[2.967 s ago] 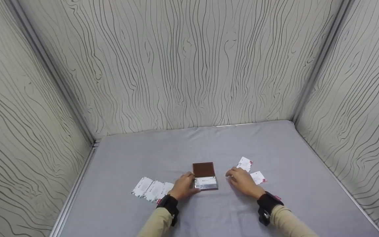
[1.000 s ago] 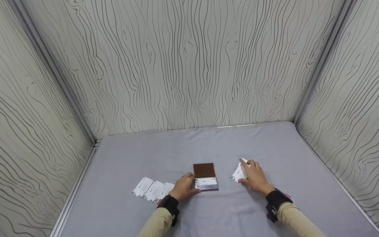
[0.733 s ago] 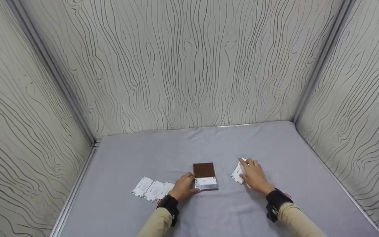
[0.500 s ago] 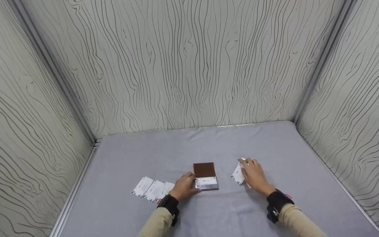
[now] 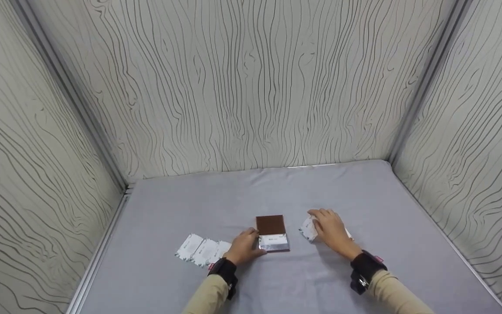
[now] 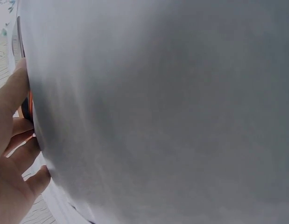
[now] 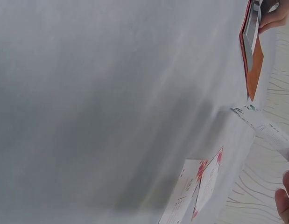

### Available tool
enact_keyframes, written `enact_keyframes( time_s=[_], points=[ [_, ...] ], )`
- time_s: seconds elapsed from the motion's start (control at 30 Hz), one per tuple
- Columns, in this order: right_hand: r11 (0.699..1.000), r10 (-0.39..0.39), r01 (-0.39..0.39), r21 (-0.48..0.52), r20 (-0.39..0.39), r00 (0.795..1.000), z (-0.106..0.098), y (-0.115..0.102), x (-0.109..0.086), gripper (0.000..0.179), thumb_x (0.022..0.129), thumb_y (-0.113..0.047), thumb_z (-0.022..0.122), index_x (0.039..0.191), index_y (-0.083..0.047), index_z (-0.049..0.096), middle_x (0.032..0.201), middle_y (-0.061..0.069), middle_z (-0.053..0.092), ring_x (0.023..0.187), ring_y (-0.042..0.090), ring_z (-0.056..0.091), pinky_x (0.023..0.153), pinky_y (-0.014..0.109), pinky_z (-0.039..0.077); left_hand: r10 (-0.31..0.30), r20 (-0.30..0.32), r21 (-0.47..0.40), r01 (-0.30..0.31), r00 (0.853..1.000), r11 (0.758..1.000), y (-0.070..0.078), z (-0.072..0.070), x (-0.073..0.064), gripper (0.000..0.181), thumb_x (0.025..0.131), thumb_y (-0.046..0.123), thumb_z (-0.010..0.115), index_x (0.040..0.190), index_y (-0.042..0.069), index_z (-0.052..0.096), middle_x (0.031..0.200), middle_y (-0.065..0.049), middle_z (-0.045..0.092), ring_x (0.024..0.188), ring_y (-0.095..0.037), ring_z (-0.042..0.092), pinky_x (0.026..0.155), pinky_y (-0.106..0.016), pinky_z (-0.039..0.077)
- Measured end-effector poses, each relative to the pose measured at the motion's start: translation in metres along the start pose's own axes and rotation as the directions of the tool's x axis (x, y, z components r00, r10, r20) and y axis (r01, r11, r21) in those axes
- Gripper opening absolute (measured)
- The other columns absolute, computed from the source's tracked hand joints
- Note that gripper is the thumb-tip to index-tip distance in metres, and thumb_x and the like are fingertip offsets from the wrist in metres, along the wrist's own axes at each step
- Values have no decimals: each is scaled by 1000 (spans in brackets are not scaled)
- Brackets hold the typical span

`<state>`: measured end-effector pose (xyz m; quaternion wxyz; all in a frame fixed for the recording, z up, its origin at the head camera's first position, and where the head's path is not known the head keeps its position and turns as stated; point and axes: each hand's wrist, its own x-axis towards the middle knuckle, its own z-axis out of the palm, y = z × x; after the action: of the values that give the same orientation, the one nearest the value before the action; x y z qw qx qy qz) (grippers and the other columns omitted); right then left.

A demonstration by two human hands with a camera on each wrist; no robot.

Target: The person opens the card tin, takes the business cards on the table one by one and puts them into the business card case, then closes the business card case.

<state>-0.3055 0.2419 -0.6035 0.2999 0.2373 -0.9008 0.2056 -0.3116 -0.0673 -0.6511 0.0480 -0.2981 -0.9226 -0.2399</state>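
A brown card case (image 5: 270, 224) lies unfolded on the cloth, a white card (image 5: 273, 240) tucked in its silver lower half. My left hand (image 5: 243, 247) grips its left side, thumb at the near corner; the left wrist view shows the fingers (image 6: 16, 88) along its edge. To the right, my right hand (image 5: 331, 229) pinches a white business card (image 5: 308, 229) with green leaf corners. The right wrist view shows that card (image 7: 270, 133) lifted off the cloth, and below it two red-flowered cards (image 7: 184, 191), mostly hidden by the right hand in the head view.
Left of the left hand, several overlapping white cards (image 5: 190, 247) with green leaf prints lie on the grey cloth (image 5: 216, 205). The left hand partly covers one. Wood-patterned panels (image 5: 251, 87) stand at the back and both sides of the table.
My right hand came to hold the green-leaf card over the red-flowered cards, then carried it slightly left; a red-flowered card's edge shows again. My left hand stays at the case.
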Motion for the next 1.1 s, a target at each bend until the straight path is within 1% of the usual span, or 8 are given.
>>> enact_keyframes(
  time_s=[0.13, 0.3, 0.47, 0.6, 0.73, 0.87, 0.97, 1.1],
  points=[
    [1000, -22, 22, -6, -15, 1000, 2, -6, 3, 30, 79, 7, 73, 107, -2, 69, 98, 14, 68, 85, 33, 59, 72, 48, 49, -6, 5, -3, 6, 1000, 1000, 1, 0, 0, 54, 83, 30, 81, 120, -6, 62, 118, -12, 60, 110, -30, 59, 96, -39, 49],
    [999, -46, 46, 10, -65, 997, 7, -14, 6, 29, 76, 7, 75, 103, -4, 70, 96, 12, 70, 83, 30, 60, 68, 44, 49, -18, 11, -11, 18, 1000, 1000, 0, 1, 1, 56, 82, 30, 81, 120, -6, 62, 120, -13, 59, 111, -31, 59, 98, -40, 47],
    [995, -77, 82, 55, -89, 993, 12, -21, 9, 29, 75, 8, 76, 100, -5, 69, 93, 8, 70, 81, 26, 58, 71, 42, 48, -21, 16, -14, 21, 1000, 1000, 0, 1, 1, 58, 82, 31, 81, 121, -6, 62, 121, -13, 59, 112, -32, 58, 99, -41, 47],
    [988, -85, 96, 120, -97, 992, 18, -28, 11, 28, 76, 8, 77, 99, -6, 69, 92, 6, 69, 81, 22, 57, 71, 38, 49, -11, 7, -7, 11, 1000, 1000, -1, 1, 0, 56, 82, 31, 81, 120, -6, 62, 119, -13, 60, 110, -31, 59, 97, -39, 48],
    [980, -61, 80, 182, -104, 993, 27, -37, 9, 29, 76, 7, 77, 100, -6, 68, 91, 4, 69, 80, 18, 57, 69, 34, 50, -3, 6, -1, 3, 1000, 1000, -1, -1, 0, 55, 82, 31, 81, 119, -6, 62, 118, -13, 59, 109, -32, 59, 96, -40, 48],
    [977, -55, 74, 200, -102, 993, 36, -42, 7, 29, 77, 7, 77, 101, -5, 67, 91, 4, 68, 80, 19, 58, 68, 34, 49, -13, 21, 5, 13, 1000, 1000, 0, -1, 0, 58, 83, 31, 81, 121, -7, 61, 121, -14, 59, 111, -33, 59, 96, -41, 48],
    [975, -35, 51, 216, -76, 996, 40, -45, 6, 27, 78, 6, 76, 101, -5, 67, 90, 4, 67, 79, 19, 58, 67, 34, 49, -12, 20, 5, 12, 1000, 1000, 0, 0, 0, 59, 83, 32, 81, 123, -6, 61, 121, -13, 59, 110, -32, 59, 96, -41, 48],
    [972, -7, 18, 236, -48, 999, 45, -47, 6, 25, 80, 6, 75, 102, -4, 66, 91, 6, 67, 79, 20, 60, 67, 34, 51, 3, 2, -1, -3, 1000, 1000, 0, 0, 0, 57, 81, 32, 81, 121, -5, 62, 118, -11, 59, 107, -31, 59, 94, -40, 49]
  ],
)
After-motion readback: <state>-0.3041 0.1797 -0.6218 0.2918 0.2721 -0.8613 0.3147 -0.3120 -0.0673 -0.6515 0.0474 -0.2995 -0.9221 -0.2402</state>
